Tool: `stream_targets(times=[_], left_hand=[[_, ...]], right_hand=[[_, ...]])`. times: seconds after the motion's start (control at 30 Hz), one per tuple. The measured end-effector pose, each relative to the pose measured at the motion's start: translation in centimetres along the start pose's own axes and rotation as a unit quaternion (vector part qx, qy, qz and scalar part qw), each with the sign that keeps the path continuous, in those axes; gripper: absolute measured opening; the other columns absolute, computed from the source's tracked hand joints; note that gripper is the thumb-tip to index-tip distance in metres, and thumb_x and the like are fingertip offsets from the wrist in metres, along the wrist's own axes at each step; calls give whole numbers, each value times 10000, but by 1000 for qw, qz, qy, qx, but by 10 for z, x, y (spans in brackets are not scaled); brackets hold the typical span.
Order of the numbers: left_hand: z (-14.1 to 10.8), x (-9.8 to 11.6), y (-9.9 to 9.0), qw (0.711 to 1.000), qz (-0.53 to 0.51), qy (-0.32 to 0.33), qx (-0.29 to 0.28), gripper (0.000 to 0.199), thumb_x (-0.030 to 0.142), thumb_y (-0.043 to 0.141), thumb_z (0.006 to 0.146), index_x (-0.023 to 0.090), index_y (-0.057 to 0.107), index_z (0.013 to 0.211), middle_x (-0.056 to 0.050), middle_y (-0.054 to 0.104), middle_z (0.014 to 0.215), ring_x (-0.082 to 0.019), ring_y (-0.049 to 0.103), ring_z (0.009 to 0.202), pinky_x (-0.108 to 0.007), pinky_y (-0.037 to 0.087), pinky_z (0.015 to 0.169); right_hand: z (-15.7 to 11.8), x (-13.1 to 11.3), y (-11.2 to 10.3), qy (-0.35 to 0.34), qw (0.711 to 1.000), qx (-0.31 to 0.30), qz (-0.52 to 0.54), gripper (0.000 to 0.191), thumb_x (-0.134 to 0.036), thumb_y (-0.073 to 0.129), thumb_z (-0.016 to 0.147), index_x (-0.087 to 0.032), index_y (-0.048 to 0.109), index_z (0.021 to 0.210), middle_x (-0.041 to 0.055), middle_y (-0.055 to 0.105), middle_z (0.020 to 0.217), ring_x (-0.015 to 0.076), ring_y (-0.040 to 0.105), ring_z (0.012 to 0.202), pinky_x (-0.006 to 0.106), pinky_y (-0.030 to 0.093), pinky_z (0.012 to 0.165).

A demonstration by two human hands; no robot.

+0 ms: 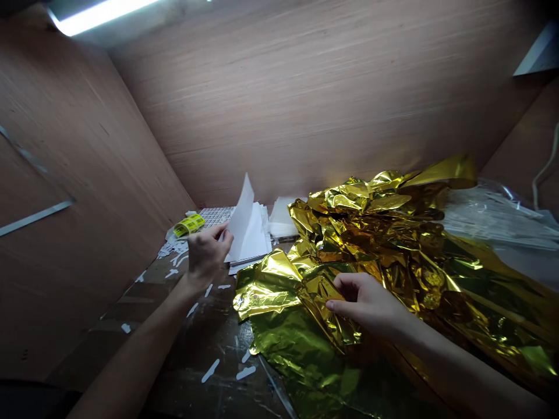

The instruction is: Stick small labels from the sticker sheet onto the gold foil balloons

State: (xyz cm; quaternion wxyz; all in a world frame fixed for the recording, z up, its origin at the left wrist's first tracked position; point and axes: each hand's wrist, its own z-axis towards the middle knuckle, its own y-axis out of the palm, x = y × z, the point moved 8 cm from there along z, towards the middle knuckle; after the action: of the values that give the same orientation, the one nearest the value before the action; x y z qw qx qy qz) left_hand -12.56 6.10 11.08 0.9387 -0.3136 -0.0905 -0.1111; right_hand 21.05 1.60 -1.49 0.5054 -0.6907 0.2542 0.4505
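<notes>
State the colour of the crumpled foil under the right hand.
The foil is shiny gold with greenish patches, best in the head view.

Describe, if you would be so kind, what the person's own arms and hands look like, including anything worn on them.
The left hand and right hand are bare, without gloves. The left forearm and right forearm show no sleeves, and no watch, ring or bracelet is visible.

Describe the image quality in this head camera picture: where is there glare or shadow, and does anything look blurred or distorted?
In the head view, the strip light burns out to white, the foil throws hard glare, and the bottom left corner falls into dark shadow. The left hand and paper look sharp, while the wide lens seems to bend the walls.
</notes>
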Motion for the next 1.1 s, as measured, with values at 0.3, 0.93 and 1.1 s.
stream_targets(times=[0.3, 0.93, 1.1], left_hand=[[2, 8, -4, 998, 1, 66, 8, 259, 257, 588, 862, 197, 830, 932, -34, 813, 891, -200, 748, 753, -298, 552, 739], [11, 3, -65, 971, -143, -75, 175, 197, 271, 646, 875, 134, 742, 977, -29, 736, 896, -152, 674, 781, -251, 523, 691], [-24, 40, -28, 960, -231, -126, -98, 236, 249, 539, 895, 172, 754, 953, -25, 744, 906, -152, 632, 689, -252, 473, 557]], right_hand=[[0, -1, 4, -7, 1000, -8, -15, 291, -373, 692, 799, -189, 481, 719, -56, 389, 647, 105, 353, 627, 262, 269, 572], [0, -9, 5, -25, 986, -36, 163, 358, -469, 782, 766, -149, 626, 802, 21, 603, 763, 143, 530, 703, 258, 413, 639], [-5, -20, 9, -18, 957, -89, 275, 404, -452, 845, 731, -136, 682, 923, 48, 668, 885, 180, 611, 832, 291, 476, 762]])
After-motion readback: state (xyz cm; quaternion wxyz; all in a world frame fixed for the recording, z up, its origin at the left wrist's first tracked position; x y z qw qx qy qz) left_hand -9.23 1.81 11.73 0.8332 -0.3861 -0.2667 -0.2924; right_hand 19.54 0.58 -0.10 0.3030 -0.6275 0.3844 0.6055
